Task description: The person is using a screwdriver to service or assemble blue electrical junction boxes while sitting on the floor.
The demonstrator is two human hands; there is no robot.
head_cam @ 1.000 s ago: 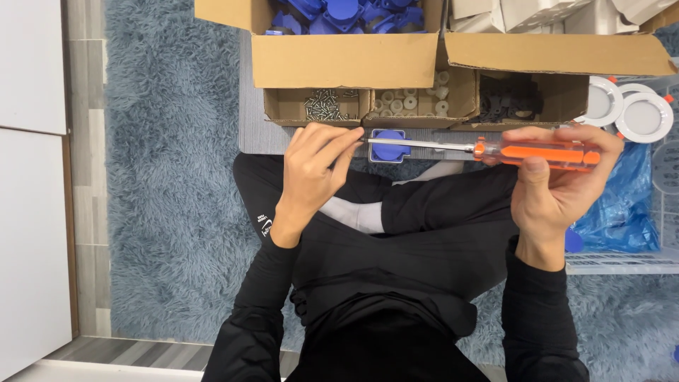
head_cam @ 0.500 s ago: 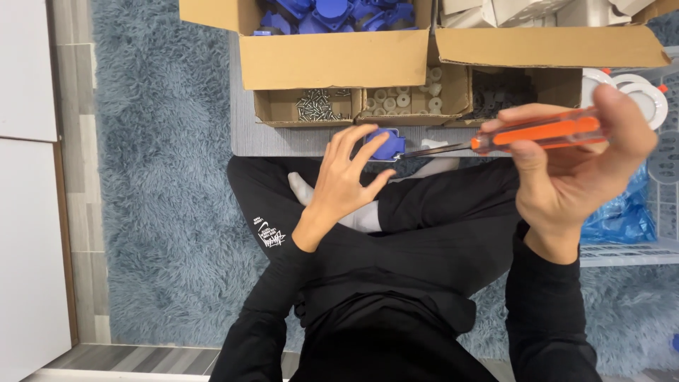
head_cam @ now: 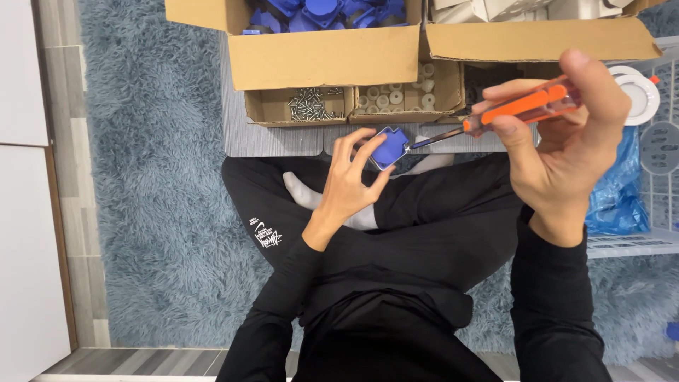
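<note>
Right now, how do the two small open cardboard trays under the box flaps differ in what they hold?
The left small tray holds a loose heap of small silvery screws; the middle small tray holds pale, ring-shaped washers. The screws are thin and piled together; the washers are rounder, chunkier and spread more apart. Both trays are brown cardboard, open-topped, side by side, partly shaded by the big box flaps.
</note>
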